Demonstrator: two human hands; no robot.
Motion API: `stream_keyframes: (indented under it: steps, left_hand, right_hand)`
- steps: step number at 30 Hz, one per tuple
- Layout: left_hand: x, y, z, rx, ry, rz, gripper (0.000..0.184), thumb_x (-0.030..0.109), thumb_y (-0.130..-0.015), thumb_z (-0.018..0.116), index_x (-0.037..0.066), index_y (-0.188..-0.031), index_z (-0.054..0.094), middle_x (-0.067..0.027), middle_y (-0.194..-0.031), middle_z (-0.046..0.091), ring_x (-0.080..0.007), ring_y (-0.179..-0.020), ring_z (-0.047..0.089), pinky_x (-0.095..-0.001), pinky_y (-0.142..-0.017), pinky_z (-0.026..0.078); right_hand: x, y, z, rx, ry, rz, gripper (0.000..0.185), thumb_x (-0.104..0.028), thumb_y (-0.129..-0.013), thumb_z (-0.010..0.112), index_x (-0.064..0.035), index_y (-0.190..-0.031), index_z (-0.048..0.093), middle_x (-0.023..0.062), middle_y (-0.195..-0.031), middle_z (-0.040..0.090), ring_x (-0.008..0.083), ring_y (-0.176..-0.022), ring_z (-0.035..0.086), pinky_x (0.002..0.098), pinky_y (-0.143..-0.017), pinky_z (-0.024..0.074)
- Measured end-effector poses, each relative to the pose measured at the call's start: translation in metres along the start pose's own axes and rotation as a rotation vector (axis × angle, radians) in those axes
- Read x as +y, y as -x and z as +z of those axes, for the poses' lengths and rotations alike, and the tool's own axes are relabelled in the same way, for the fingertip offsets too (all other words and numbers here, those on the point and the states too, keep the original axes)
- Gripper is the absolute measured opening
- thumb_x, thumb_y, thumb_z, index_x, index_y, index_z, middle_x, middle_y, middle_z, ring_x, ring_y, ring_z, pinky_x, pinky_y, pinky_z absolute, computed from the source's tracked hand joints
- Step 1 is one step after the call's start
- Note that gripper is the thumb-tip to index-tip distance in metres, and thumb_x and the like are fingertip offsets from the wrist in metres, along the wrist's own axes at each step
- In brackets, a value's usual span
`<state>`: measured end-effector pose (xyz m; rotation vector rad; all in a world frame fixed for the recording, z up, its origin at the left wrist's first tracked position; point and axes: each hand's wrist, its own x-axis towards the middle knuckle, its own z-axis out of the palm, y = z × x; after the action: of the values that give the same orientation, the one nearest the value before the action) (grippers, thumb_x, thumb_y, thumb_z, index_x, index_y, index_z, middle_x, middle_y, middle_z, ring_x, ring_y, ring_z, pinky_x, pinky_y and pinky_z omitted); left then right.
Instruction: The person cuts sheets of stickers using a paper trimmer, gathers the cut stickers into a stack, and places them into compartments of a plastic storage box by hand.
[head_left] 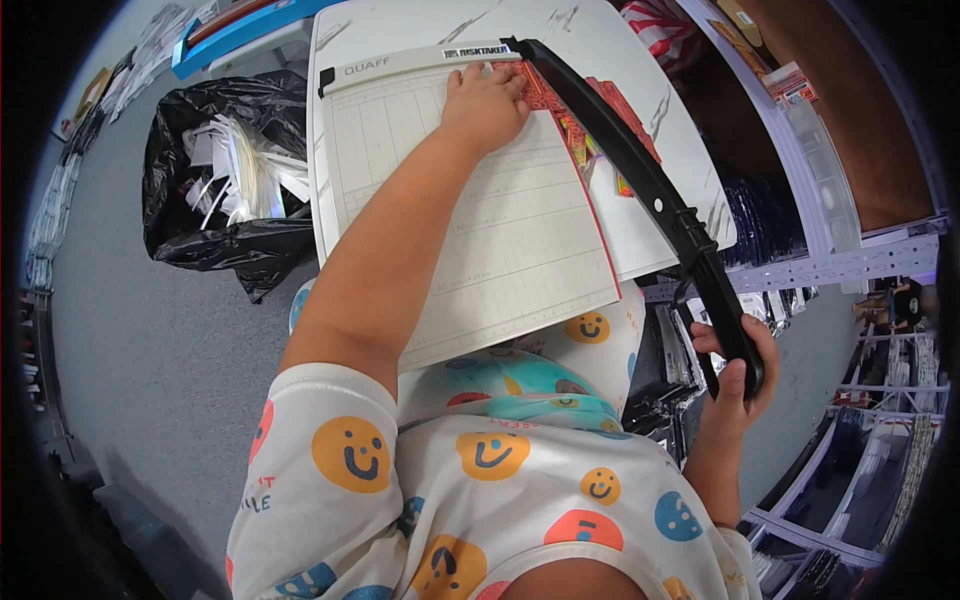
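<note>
A white paper cutter (pixel 400 230) with printed grid lines lies on the white marbled table (pixel 350 40), its near end over my lap. My left hand (pixel 485 105) presses near the top ruler, fingers spread over the edge of a red printed sheet (pixel 540 92). The long black cutter arm (pixel 640 170) is raised out to the right, hinged at the top. My right hand (pixel 740 370) is wrapped round the handle at its lower end. Red and yellow printed pieces (pixel 573 138) show beneath the arm, beside the board's right edge.
A black bin bag (pixel 180 235) holding white paper strips (pixel 245 170) stands on the grey floor left of the table. Behind it is a blue-edged box (pixel 235 35). Metal shelving (pixel 860 250) with stacked packs runs along the right side.
</note>
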<state>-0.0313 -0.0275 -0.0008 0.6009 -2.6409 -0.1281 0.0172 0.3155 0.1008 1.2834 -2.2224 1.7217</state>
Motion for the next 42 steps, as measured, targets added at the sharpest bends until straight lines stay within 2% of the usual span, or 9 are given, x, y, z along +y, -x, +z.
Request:
stream_keyframes:
  steps: [10,13,17,22,25,28,31,37,42]
  left_hand:
    - [0.000,0.000,0.001,0.022,-0.051,0.003,0.041,0.030,-0.081,0.035,0.019,-0.119,0.045,0.0014,-0.126,0.040,-0.0274,-0.115,0.033,-0.0423,-0.097,0.021]
    - [0.000,0.000,0.003,0.012,-0.043,-0.004,0.041,0.030,-0.081,0.036,0.019,-0.119,0.046,0.0017,-0.127,0.039,-0.0275,-0.114,0.034,-0.0425,-0.096,0.022]
    - [0.001,0.001,-0.006,0.004,-0.037,-0.021,0.041,0.030,-0.079,0.038,0.019,-0.118,0.047,0.0004,-0.126,0.040,-0.0270,-0.114,0.034,-0.0427,-0.096,0.023]
    - [0.001,0.000,-0.002,0.114,0.055,-0.078,0.040,0.031,-0.075,0.046,0.016,-0.112,0.051,-0.0016,-0.120,0.045,-0.0267,-0.112,0.036,-0.0427,-0.096,0.023]
    - [0.005,0.001,-0.018,-0.010,0.026,-0.069,0.040,0.031,-0.073,0.049,0.015,-0.109,0.053,-0.0015,-0.116,0.047,-0.0270,-0.110,0.037,-0.0425,-0.095,0.024]
    - [0.009,-0.001,-0.016,0.015,0.082,-0.024,0.035,0.027,-0.073,0.047,0.012,-0.104,0.056,-0.0018,-0.111,0.051,-0.0262,-0.107,0.039,-0.0461,-0.090,0.026]
    - [0.007,-0.005,-0.001,0.104,0.096,0.000,0.036,0.027,-0.074,0.046,0.013,-0.106,0.055,-0.0009,-0.116,0.049,-0.0266,-0.110,0.038,-0.0468,-0.092,0.024]
    - [0.007,-0.006,0.001,0.033,0.084,-0.023,0.039,0.027,-0.076,0.042,0.013,-0.112,0.051,0.0005,-0.123,0.044,-0.0275,-0.115,0.033,-0.0476,-0.095,0.021]
    - [0.009,-0.005,-0.001,0.001,0.014,-0.018,0.042,0.033,-0.080,0.039,0.016,-0.118,0.046,0.0024,-0.125,0.042,-0.0281,-0.116,0.033,-0.0433,-0.097,0.020]
  right_hand:
    - [0.007,0.007,0.003,0.036,0.017,0.014,0.042,-0.032,-0.084,0.047,0.0007,-0.110,0.041,0.0134,-0.069,0.058,0.0242,-0.072,0.059,0.0369,-0.076,0.0418]
    - [0.041,0.034,0.004,-0.012,-0.070,-0.055,0.040,-0.027,-0.084,0.048,0.0007,-0.112,0.038,0.0172,-0.079,0.056,0.0255,-0.078,0.057,0.0364,-0.074,0.0445]
    - [0.068,0.051,0.009,-0.067,-0.033,-0.123,0.039,-0.023,-0.084,0.048,0.0021,-0.112,0.037,0.0190,-0.080,0.056,0.0264,-0.080,0.057,0.0373,-0.074,0.0453]
    - [0.001,-0.002,-0.005,-0.021,-0.032,-0.032,0.044,-0.028,-0.083,0.050,0.0047,-0.111,0.041,0.0135,-0.075,0.059,0.0228,-0.076,0.057,0.0343,-0.074,0.0444]
    - [-0.026,-0.021,-0.006,0.008,-0.023,0.038,0.045,-0.028,-0.082,0.052,0.0052,-0.110,0.042,0.0124,-0.074,0.059,0.0210,-0.077,0.058,0.0329,-0.075,0.0435]
    - [-0.029,-0.026,-0.005,0.024,-0.042,0.072,0.044,-0.028,-0.082,0.053,0.0050,-0.109,0.043,0.0119,-0.074,0.059,0.0203,-0.077,0.058,0.0325,-0.077,0.0430]
    - [-0.025,-0.024,-0.004,0.025,-0.028,0.057,0.044,-0.029,-0.081,0.053,0.0045,-0.109,0.043,0.0113,-0.073,0.058,0.0200,-0.077,0.058,0.0326,-0.077,0.0430]
    - [-0.015,-0.014,-0.004,0.013,-0.005,0.033,0.044,-0.030,-0.082,0.052,0.0029,-0.109,0.042,0.0112,-0.072,0.058,0.0207,-0.076,0.058,0.0331,-0.075,0.0434]
    - [-0.011,-0.010,-0.001,0.010,-0.012,0.025,0.044,-0.030,-0.082,0.051,0.0019,-0.110,0.042,0.0120,-0.072,0.057,0.0215,-0.075,0.057,0.0338,-0.074,0.0436]
